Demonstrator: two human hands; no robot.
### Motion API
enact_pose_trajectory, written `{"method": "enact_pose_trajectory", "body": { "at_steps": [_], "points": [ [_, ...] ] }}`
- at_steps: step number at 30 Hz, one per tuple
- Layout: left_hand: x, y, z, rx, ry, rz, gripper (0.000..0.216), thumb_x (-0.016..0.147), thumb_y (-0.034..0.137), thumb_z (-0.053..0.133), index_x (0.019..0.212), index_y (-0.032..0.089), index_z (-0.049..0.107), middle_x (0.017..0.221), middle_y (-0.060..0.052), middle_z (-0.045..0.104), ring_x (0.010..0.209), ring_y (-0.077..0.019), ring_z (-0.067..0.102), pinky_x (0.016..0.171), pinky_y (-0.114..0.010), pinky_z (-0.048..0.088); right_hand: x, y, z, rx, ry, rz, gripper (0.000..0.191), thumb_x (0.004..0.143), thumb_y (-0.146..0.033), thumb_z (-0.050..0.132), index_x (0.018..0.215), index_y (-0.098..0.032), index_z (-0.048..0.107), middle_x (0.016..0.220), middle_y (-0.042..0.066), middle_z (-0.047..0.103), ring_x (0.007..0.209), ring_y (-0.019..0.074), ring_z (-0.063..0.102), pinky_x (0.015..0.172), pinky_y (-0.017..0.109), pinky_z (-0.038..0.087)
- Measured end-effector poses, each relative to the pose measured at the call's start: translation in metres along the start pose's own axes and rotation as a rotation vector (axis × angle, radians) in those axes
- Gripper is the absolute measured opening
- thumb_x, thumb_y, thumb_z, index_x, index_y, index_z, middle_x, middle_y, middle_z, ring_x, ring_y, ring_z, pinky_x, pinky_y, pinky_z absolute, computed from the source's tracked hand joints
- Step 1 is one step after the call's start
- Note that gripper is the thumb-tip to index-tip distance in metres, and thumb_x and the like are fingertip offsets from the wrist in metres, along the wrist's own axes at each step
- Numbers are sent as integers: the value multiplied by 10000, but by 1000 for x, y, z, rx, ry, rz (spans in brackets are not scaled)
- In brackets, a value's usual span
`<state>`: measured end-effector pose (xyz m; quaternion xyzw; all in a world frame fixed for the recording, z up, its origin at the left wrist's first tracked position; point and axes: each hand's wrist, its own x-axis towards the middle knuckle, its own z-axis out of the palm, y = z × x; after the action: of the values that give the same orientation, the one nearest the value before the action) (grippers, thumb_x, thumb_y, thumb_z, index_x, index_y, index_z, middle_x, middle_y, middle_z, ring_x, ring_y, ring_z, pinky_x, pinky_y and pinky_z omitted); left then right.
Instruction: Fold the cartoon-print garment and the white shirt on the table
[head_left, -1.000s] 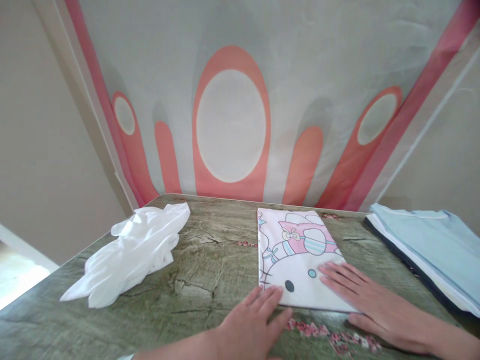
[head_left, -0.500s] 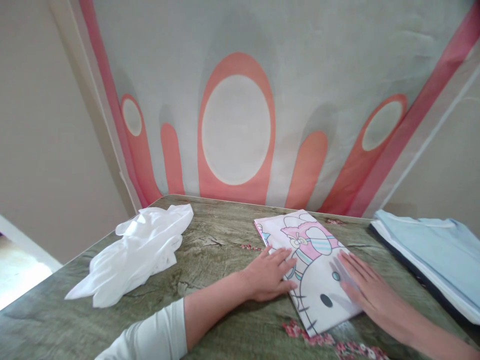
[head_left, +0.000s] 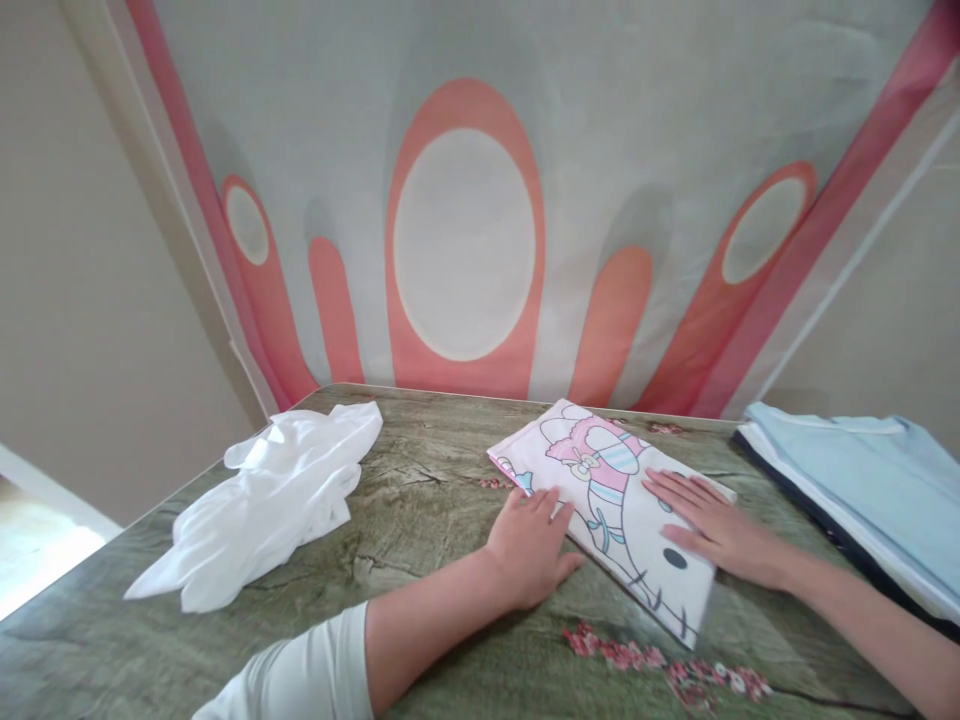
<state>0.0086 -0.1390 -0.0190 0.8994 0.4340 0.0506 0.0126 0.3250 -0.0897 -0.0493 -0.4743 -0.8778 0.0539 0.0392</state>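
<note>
A folded white cloth [head_left: 592,470] printed with a pink-and-blue cartoon cat figure lies flat and slantwise on the table. My left hand [head_left: 531,545] rests at its left edge, fingertips on the cloth and thumb out over the table side. On its right side, my right hand [head_left: 697,525] lies flat with fingers stretched across the printed face. Neither hand grips the cloth; both are open. Part of the print is hidden under the right hand.
A crumpled white garment [head_left: 262,510] lies on the left of the wood-patterned table [head_left: 420,620]. At the right edge sits a stack of folded clothes [head_left: 862,480], light blue on top with white and dark layers below. A printed wall backdrop [head_left: 465,240] stands behind the table.
The folded cloth has turned counterclockwise, its far end shifting left and its near end right. My right hand has moved slightly up and left with it; my left hand has slid a little left.
</note>
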Motion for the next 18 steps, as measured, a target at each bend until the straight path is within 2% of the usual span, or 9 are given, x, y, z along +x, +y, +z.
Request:
{"method": "enact_pose_trajectory", "body": {
  "at_steps": [2, 4, 8, 10, 11, 13, 15, 18],
  "points": [
    [0, 2, -4, 32, 15, 15, 507, 885, 486, 411, 1271, 157, 436, 1330, -152, 450, 1162, -304, 455, 975, -476, 265, 8, 17, -5, -10, -10, 12, 638, 877, -570, 308, 1421, -240, 263, 1481, 22, 215, 1362, 254, 150, 1112, 475, 102],
    [4, -9, -9, 60, 51, 39, 400, 887, 383, 446, 1221, 165, 474, 1269, -129, 512, 1120, -276, 490, 962, -443, 287, 13, 35, -5, -16, -23, 52, 675, 860, -595, 314, 1423, -225, 261, 1483, 27, 210, 1364, 259, 136, 1111, 478, 94],
    [13, -59, -11, 78, 130, 91, 300, 908, 246, 413, 1189, 202, 507, 1310, -73, 489, 1263, -225, 360, 1010, -385, 257, 15, 61, 5, -13, -19, 265, 663, 870, -594, 236, 1421, -226, 264, 1488, 19, 194, 1366, 260, 126, 1103, 505, 108],
    [16, -85, -8, 27, 127, 120, 311, 923, 230, 381, 1206, 212, 508, 1314, -58, 490, 1242, -189, 396, 1007, -344, 282, 15, 63, 10, -42, 23, 415, 653, 883, -573, 188, 1405, -198, 302, 1483, 45, 213, 1361, 277, 148, 1090, 535, 123],
    [17, -95, -6, -6, 127, 139, 313, 925, 228, 376, 1204, 216, 517, 1309, -52, 496, 1224, -178, 420, 1002, -325, 298, 15, 58, 12, -61, 57, 468, 654, 887, -563, 174, 1395, -177, 323, 1479, 65, 226, 1358, 286, 156, 1084, 545, 133],
    [17, -108, -3, -63, 131, 169, 309, 922, 231, 385, 1191, 225, 538, 1297, -45, 509, 1180, -169, 466, 985, -300, 331, 18, 39, 12, -74, 123, 477, 653, 896, -547, 165, 1381, -148, 344, 1470, 98, 249, 1356, 295, 161, 1076, 548, 164],
    [17, -113, -1, -95, 138, 180, 297, 915, 234, 402, 1165, 229, 562, 1281, -40, 522, 1140, -171, 500, 964, -288, 358, 21, 9, 10, -31, 158, 350, 631, 908, -533, 159, 1396, -164, 312, 1470, 92, 251, 1359, 280, 161, 1077, 527, 192],
    [16, -112, -1, -108, 150, 181, 265, 909, 237, 418, 1105, 230, 597, 1229, -34, 557, 1088, -174, 531, 945, -287, 377, 19, -45, 4, 36, 118, 106, 609, 916, -533, 206, 1437, -219, 207, 1502, 42, 148, 1371, 255, 105, 1098, 489, 175]
  ]
}}
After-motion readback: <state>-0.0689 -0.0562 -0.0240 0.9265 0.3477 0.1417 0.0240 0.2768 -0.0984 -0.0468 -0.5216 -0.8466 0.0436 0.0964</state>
